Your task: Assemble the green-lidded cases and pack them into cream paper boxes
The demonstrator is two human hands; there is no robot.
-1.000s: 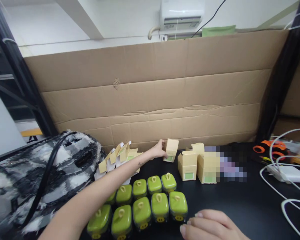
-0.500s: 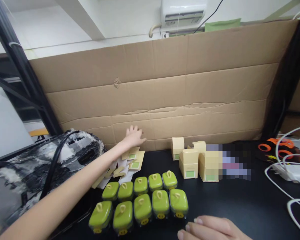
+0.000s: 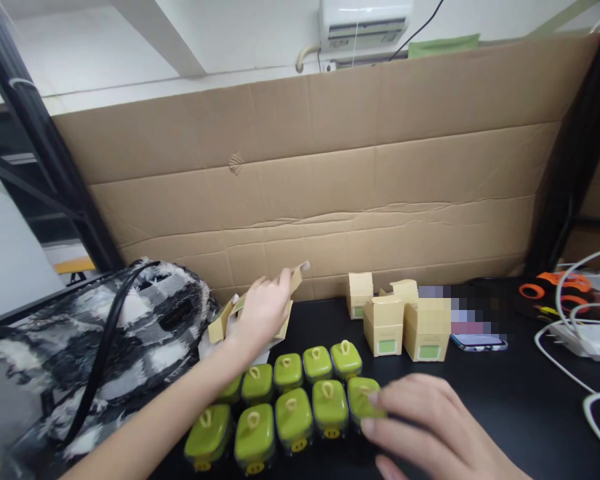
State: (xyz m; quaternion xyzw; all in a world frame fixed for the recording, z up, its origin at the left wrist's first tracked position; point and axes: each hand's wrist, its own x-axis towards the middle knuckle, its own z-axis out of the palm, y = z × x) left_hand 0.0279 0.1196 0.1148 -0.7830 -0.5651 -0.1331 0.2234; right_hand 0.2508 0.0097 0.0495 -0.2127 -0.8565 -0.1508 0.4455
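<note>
My left hand [image 3: 263, 313] is closed on a flat, unfolded tan carton [image 3: 293, 280], lifted a little above a pile of flat cartons [image 3: 220, 327] by the cardboard wall. My right hand [image 3: 425, 430] reaches in from the lower right, fingers curled over the rightmost green container [image 3: 364, 395] in the front row; whether it grips it is hidden. Several green containers [image 3: 293, 420] with loop lids stand in two rows on the black table [image 3: 505, 400]. Several assembled tan boxes [image 3: 385, 327] stand behind them.
A tall cardboard sheet [image 3: 330, 187] walls the table's back. At the left lies a black-and-white furry bag [image 3: 105, 347]. To the right are a phone [image 3: 477, 341], orange scissors [image 3: 550, 290], a white charger [image 3: 587, 337] and cables.
My left hand left the box it set beside the others, went to the flat pile and lifted one carton. My right hand slid forward onto the green containers.
</note>
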